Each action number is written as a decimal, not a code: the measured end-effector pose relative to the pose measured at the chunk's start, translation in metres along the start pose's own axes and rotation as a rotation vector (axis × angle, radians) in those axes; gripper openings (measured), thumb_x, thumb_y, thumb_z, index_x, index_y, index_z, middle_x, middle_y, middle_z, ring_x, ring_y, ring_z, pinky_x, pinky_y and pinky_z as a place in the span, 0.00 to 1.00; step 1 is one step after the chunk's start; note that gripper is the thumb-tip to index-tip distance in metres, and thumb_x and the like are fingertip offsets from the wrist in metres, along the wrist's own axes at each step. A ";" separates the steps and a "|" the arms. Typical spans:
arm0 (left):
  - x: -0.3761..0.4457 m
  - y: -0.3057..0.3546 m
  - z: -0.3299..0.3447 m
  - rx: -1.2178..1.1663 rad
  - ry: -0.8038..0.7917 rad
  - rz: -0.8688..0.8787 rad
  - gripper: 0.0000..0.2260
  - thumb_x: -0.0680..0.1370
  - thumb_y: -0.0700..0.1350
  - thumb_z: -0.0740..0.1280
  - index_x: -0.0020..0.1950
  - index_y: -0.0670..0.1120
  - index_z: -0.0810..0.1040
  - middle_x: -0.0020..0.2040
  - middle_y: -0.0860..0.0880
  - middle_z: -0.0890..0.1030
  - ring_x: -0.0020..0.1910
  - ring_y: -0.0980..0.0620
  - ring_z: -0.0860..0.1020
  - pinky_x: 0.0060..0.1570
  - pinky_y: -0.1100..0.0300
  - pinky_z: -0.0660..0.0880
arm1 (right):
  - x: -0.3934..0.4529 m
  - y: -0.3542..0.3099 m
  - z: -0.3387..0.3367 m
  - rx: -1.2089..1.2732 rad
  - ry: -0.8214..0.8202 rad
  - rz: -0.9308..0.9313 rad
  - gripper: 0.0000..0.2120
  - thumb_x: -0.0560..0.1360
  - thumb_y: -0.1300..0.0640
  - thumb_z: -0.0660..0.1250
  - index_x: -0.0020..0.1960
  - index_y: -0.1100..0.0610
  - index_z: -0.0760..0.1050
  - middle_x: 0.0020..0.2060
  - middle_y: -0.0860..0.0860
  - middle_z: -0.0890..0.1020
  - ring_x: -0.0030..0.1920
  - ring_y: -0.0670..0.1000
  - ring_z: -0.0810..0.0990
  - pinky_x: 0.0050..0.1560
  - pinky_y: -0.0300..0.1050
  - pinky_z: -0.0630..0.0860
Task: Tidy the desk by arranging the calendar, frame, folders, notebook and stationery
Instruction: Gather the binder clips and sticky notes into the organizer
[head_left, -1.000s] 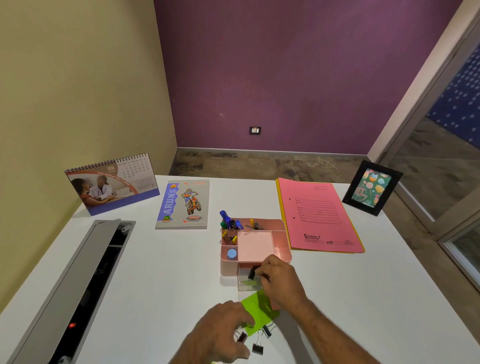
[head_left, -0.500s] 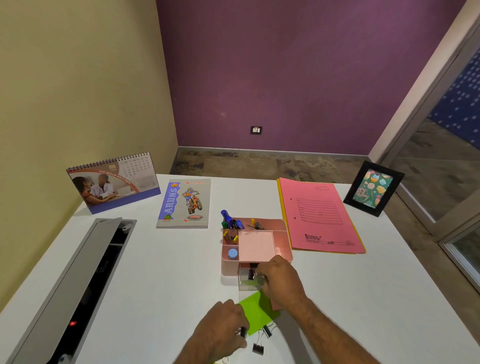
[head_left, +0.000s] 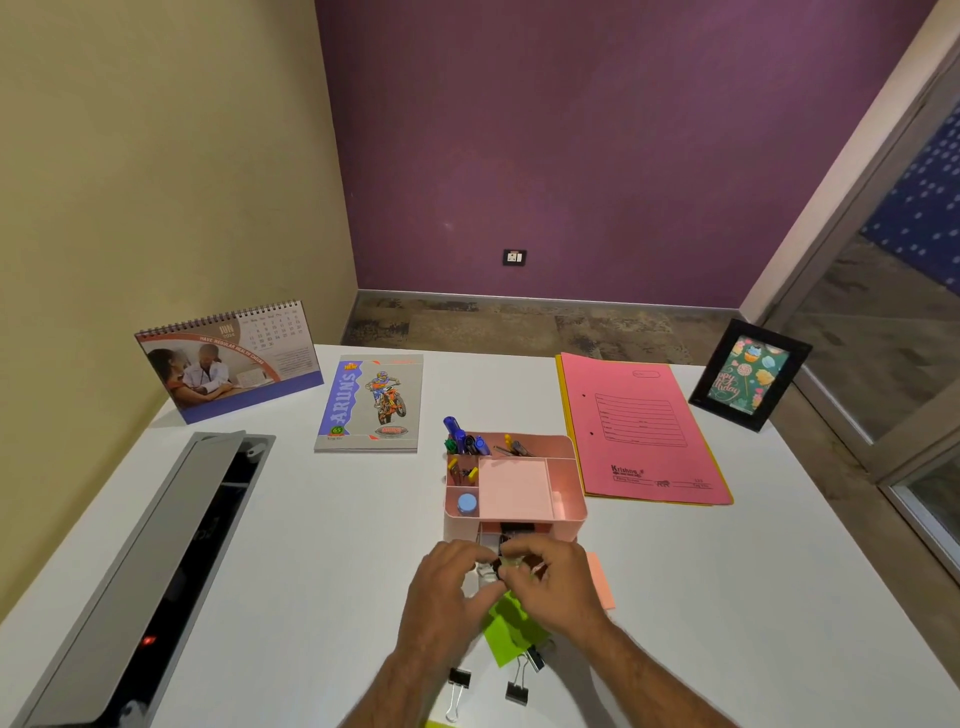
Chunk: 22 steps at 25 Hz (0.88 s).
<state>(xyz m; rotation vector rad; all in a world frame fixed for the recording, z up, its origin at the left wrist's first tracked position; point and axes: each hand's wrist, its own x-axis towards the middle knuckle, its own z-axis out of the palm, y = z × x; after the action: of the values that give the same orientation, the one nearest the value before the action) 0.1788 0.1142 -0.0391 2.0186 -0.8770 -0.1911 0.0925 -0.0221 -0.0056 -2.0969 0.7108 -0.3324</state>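
Observation:
A pink desk organiser (head_left: 563, 467) holds pens and pins, and its small clear drawer (head_left: 511, 535) is pulled out at the front. My left hand (head_left: 447, 592) and my right hand (head_left: 558, 582) meet just in front of that drawer, fingers pinched together on a black binder clip (head_left: 503, 565). A green sticky pad (head_left: 511, 631) lies under my hands. Two loose binder clips (head_left: 517, 688) lie nearer me. The calendar (head_left: 228, 358), notebook (head_left: 371, 402), pink folder (head_left: 639, 431) and photo frame (head_left: 750, 374) sit along the desk's far side.
An open grey cable tray (head_left: 156, 566) runs along the desk's left edge, with a red light inside. An orange sticky pad (head_left: 602, 582) pokes out beside my right hand. The white desk (head_left: 311, 545) ends at a drop to the floor beyond the far edge.
My left hand has come up from the loose clips near the desk's front edge to join my right hand at the drawer. The loose clips it covered now show.

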 end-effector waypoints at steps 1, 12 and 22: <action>0.001 0.001 0.000 0.011 0.013 0.017 0.09 0.69 0.56 0.70 0.48 0.59 0.78 0.47 0.65 0.78 0.48 0.62 0.74 0.47 0.63 0.74 | 0.000 -0.002 -0.001 0.030 -0.017 0.005 0.10 0.67 0.55 0.74 0.47 0.47 0.85 0.40 0.39 0.85 0.44 0.41 0.83 0.45 0.34 0.79; -0.005 -0.003 -0.010 0.151 -0.199 -0.124 0.21 0.65 0.70 0.69 0.48 0.58 0.70 0.39 0.59 0.75 0.39 0.58 0.74 0.38 0.64 0.71 | 0.015 -0.012 -0.015 0.152 0.164 -0.014 0.13 0.68 0.63 0.76 0.42 0.44 0.83 0.35 0.41 0.85 0.39 0.42 0.83 0.41 0.32 0.78; -0.019 0.000 -0.014 0.494 -0.655 -0.259 0.16 0.64 0.57 0.71 0.38 0.52 0.66 0.41 0.51 0.71 0.41 0.48 0.71 0.38 0.58 0.64 | 0.031 -0.010 -0.019 -0.585 -0.171 -0.184 0.08 0.77 0.57 0.66 0.54 0.54 0.81 0.52 0.49 0.84 0.51 0.51 0.80 0.52 0.42 0.75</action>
<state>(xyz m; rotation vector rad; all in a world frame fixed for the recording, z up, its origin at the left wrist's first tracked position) 0.1709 0.1366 -0.0345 2.5839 -1.1320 -0.8950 0.1119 -0.0481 0.0130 -2.7155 0.5547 -0.0384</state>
